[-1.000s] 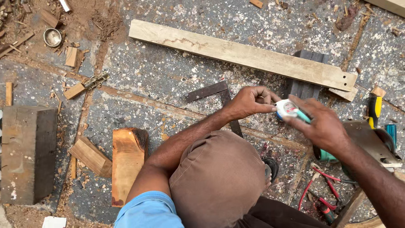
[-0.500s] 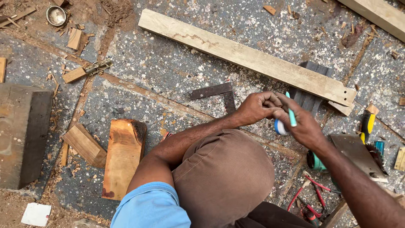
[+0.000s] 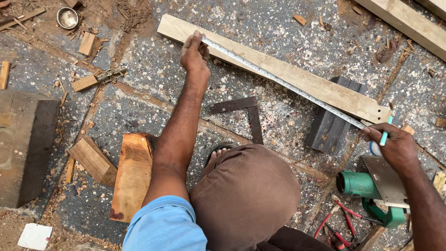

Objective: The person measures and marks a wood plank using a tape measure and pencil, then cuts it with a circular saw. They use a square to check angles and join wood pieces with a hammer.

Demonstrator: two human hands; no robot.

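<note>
A long pale wooden plank (image 3: 320, 88) lies slanted across the stone floor. My left hand (image 3: 195, 53) pins the end of a steel measuring tape blade (image 3: 278, 81) against the plank near its far left end. The blade runs along the plank's length down to my right hand (image 3: 395, 146), which grips the tape's white case together with a light blue pen beside the plank's right end. My bent knee in brown cloth fills the lower middle of the view.
A dark metal try square (image 3: 246, 114) lies below the plank. A dark slatted wood piece (image 3: 332, 123) sits under the plank's right end. A green power tool (image 3: 371, 190) is at lower right. Wood blocks (image 3: 132, 174) and a dark beam (image 3: 25, 144) lie left; a small metal bowl (image 3: 68, 17) sits far left.
My left hand has left my right hand and reached out to the plank's left end, drawing the tape blade out along the plank. My right hand stayed by the right end.
</note>
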